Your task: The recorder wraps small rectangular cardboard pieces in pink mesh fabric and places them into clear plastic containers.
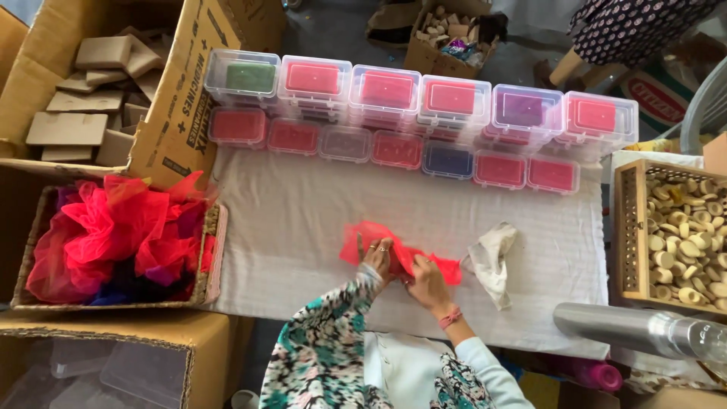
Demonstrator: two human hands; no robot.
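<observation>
A piece of red net (371, 241) lies on the white cloth (303, 242) that covers the table, near the middle of its near edge. Both hands are closed on it: the left hand (378, 258) pinches the net's left part, with a ring showing on one finger, and the right hand (425, 282), with a pink band at the wrist, grips the net close beside it. The two hands sit nearly together, and the net spreads out to either side of them. Just right of the net, a crumpled white rag (491, 257) rests on the cloth, apart from the hands.

Along the far edge of the cloth, clear plastic boxes (424, 113) stand in two rows from the left corner toward the right; most hold red blocks, one a green block, and a few purple or blue ones. Off the left edge, a basket (212, 250) holds a heap of red and pink net inside a cardboard carton. Behind it, another carton (163, 129) holds flat tan pieces. Off the right edge, a wooden crate (627, 235) holds pale round discs, and a metal bottle (613, 327) lies at the near right corner.
</observation>
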